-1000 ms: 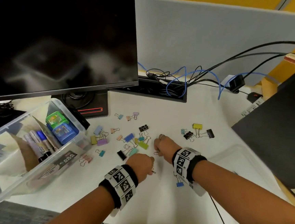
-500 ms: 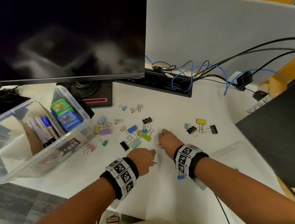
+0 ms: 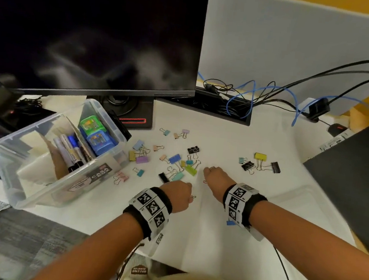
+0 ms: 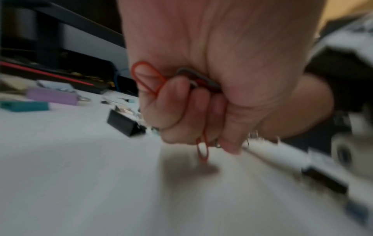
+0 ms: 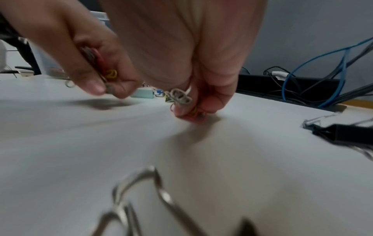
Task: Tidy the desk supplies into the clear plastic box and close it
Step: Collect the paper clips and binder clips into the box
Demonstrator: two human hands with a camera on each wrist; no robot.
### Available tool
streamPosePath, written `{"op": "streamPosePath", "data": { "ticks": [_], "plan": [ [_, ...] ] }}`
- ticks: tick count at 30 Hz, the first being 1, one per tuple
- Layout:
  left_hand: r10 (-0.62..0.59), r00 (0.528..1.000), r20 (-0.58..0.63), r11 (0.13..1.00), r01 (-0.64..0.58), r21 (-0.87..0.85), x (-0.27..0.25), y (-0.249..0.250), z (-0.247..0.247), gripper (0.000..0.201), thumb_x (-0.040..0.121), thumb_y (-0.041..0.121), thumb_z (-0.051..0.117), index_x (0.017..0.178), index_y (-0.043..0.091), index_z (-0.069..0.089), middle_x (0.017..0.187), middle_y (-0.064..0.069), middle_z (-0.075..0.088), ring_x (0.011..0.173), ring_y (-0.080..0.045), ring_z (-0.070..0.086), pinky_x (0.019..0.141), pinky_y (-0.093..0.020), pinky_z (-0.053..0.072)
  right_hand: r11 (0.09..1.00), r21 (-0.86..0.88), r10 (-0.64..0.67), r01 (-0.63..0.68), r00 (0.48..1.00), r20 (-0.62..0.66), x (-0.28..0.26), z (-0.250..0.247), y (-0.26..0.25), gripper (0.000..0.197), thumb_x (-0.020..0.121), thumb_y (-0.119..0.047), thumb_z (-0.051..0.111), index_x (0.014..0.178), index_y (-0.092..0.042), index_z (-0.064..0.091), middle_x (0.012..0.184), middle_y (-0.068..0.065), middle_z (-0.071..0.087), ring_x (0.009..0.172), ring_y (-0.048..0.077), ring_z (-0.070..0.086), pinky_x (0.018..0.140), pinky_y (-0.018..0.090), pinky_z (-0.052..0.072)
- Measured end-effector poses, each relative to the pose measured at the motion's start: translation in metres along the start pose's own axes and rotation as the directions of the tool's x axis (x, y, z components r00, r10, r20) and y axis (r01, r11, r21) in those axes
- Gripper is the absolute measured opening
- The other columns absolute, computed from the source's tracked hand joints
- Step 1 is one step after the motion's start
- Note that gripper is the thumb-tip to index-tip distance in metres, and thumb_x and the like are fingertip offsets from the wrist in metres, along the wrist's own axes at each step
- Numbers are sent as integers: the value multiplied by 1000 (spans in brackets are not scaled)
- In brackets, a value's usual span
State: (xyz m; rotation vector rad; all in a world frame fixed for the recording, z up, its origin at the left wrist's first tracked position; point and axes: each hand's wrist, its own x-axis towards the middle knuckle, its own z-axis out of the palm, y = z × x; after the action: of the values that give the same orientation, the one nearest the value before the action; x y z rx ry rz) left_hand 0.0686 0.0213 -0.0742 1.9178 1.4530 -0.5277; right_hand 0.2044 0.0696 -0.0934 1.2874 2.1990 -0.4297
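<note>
Desk: white desk (image 3: 234, 144) under a dark monitor (image 3: 88, 31), with cables at the upper right of the frame.
Paper clips: the left hand (image 3: 177, 195) is curled round a bunch of paper clips (image 4: 147, 78), red loops showing out of the fist. The right hand (image 3: 216, 180) pinches more clips (image 5: 180, 97) at its fingertips, low on the desk.
Direction: the clear plastic box (image 3: 11, 147) lies to the left of both hands, at centre left of the frame; the left hand is nearer, so it probably goes first.
Box content: markers (image 3: 73, 152), green and blue small cases (image 3: 94, 134), papers. Box is open.
Lid: clear lid (image 3: 303, 201) lies flat at the right.
Left over: many binder clips (image 3: 175, 159) scattered between the box and the hands.
</note>
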Motion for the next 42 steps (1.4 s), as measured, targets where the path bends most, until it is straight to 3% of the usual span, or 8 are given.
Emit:
{"op": "streamPosePath", "data": {
  "ticks": [5,9,16,24,28,32,38,42],
  "plan": [
    [-200,979,-40,875,161,-457,-72,-53,-36,33,99,25,38,66,22,43,74,0,51,65,-13,50,60,-22,41,963,267,-31,36,999,-24,-10,-47,-36,20,91,-2,44,109,-2,53,121,19,54,113,27,51,91,29,41],
    [-402,915,-39,608,236,-758,-161,-126,-60,21,96,23,46,78,14,51,59,1,39,47,-10,34,40,-17,27,823,494,-184,282,953,-239,-24,-104,-118,22,91,-7,50,98,6,65,110,19,64,105,30,58,81,28,41],
    [-684,730,7,623,589,-516,-177,-217,-63,26,91,19,51,67,9,48,58,-2,47,47,-14,42,45,-21,34,740,520,-278,426,898,-340,-6,-144,-268,24,89,-4,53,109,6,62,116,23,62,112,35,55,94,36,46],
    [-636,769,68,492,472,-732,-172,-240,-68,36,93,12,43,58,7,46,26,1,48,26,-11,46,39,-14,40,823,474,-149,313,924,-351,18,-154,-307,34,88,-4,55,121,5,53,129,23,54,120,35,51,97,36,44],
    [-537,829,153,239,323,-916,-177,-242,-75,31,99,12,31,83,-3,52,48,-19,62,35,-20,54,44,-26,48,813,504,-153,293,941,-301,19,-159,-311,42,87,-5,55,128,1,48,130,21,54,121,34,51,98,35,44],
    [-515,832,204,173,335,-926,-183,-232,-74,44,101,14,31,131,-18,38,122,-45,47,112,-52,53,92,-45,48,767,542,-208,342,933,-295,9,-153,-304,9,85,-4,56,76,-4,58,76,11,55,88,29,55,66,26,41],
    [-533,818,-216,664,247,-706,-193,-217,-70,29,94,12,45,104,-8,64,108,-25,67,90,-35,64,84,-39,55,539,718,-139,440,887,-440,-7,-119,-234,28,80,6,62,107,-2,67,94,8,66,74,-7,62,72,6,47],
    [-223,750,-623,921,-47,-387,-182,-162,-77,17,86,9,54,89,9,71,81,-4,72,70,-14,59,64,-11,40,765,637,213,91,899,-384,5,-87,-128,39,75,-9,73,112,-13,63,111,11,57,99,20,57,86,26,41]
  ]
}}
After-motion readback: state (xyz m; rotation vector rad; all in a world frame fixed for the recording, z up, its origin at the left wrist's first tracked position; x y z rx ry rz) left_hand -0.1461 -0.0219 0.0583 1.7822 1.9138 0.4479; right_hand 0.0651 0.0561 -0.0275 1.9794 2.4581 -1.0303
